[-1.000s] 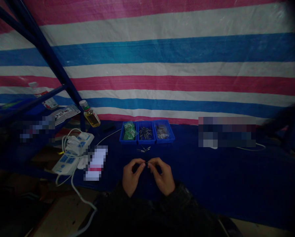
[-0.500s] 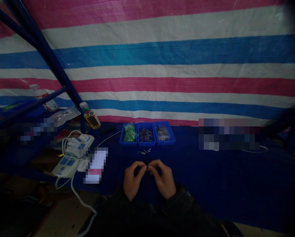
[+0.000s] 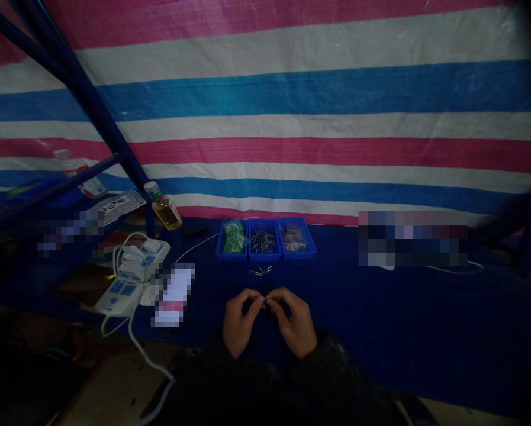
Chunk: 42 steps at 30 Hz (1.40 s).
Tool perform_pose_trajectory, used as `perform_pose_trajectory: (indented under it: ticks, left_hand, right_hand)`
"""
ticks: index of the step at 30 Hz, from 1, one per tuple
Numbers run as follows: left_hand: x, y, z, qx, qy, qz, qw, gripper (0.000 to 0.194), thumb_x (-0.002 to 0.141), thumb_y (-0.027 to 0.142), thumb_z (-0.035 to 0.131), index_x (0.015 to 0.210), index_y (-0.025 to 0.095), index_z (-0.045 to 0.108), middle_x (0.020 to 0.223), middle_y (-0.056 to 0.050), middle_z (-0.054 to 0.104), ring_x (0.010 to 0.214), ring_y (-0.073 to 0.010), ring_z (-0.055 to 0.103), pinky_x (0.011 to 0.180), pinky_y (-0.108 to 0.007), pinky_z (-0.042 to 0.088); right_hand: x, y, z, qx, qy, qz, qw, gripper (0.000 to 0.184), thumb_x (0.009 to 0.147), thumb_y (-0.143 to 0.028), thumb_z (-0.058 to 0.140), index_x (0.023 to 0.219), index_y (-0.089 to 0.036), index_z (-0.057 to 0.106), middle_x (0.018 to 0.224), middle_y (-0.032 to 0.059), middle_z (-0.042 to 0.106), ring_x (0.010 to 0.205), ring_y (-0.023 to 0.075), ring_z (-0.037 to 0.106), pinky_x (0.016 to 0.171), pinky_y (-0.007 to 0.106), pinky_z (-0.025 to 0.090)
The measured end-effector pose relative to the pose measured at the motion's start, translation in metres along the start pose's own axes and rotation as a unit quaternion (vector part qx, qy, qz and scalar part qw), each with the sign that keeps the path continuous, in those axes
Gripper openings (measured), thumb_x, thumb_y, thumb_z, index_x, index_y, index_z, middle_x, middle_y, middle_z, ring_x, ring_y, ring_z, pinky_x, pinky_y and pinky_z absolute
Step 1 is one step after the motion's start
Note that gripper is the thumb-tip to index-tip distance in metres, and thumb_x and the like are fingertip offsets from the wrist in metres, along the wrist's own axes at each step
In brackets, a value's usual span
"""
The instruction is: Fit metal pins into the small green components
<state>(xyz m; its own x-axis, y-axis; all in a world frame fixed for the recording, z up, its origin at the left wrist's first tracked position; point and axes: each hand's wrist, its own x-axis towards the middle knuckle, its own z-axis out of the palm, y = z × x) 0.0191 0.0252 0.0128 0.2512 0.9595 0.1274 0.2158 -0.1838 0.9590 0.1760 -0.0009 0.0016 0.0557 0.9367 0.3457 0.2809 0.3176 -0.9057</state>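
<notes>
Near the middle of the blue-covered desk [image 3: 380, 319], seen from the head camera, the left hand [image 3: 241, 322] and right hand [image 3: 295, 319] meet, their fingers [image 3: 258, 302] pinched on a tiny dark part [image 3: 266, 300], too hidden to show its long axis. Just beyond lie loose metal pins [image 3: 260, 270], then a blue three-compartment tray [image 3: 265, 255].

Compared with a second ago, the left hand [image 3: 243, 323] and right hand [image 3: 295, 319] sit slightly nearer, and their fingers now hide the dark piece between them.
</notes>
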Motion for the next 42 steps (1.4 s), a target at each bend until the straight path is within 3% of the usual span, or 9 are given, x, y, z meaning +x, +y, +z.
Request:
perform_pose_trajectory:
  ticks: [15,30,42]
  left_hand:
    - [-0.0022,0.0066,-0.0006,0.024,0.006,-0.012,1.0,0.035,0.098,0.039,0.057,0.072,0.018,0.066,0.07,0.0,0.066,0.069,-0.016,0.06,0.071,-0.026,0.043]
    - [-0.0018,0.0046,-0.0005,0.016,0.022,-0.021,0.999,0.035,0.098,0.041,0.056,0.073,0.018,0.065,0.069,0.001,0.062,0.067,-0.0149,0.056,0.067,-0.026,0.04]
    - [-0.0021,0.0037,-0.0011,0.005,0.025,-0.019,1.0,0.033,0.099,0.04,0.055,0.077,0.018,0.066,0.073,0.0,0.065,0.071,-0.0159,0.058,0.07,-0.026,0.041]
  right_hand:
    - [-0.0022,-0.0059,-0.0017,-0.053,0.005,0.025,0.998,0.035,0.103,-0.034,0.047,0.074,-0.02,0.06,0.067,-0.0012,0.058,0.061,0.0141,0.055,0.062,0.027,0.039]
    - [-0.0039,0.002,-0.0011,-0.017,0.055,0.022,0.998,0.016,0.096,-0.024,0.055,0.091,-0.022,0.07,0.086,0.0029,0.072,0.074,0.0187,0.066,0.07,0.029,0.051]
    - [-0.0014,0.0002,-0.0032,-0.044,0.054,0.02,0.997,0.014,0.096,-0.022,0.055,0.089,-0.022,0.067,0.083,0.0015,0.069,0.073,0.0181,0.064,0.071,0.028,0.048]
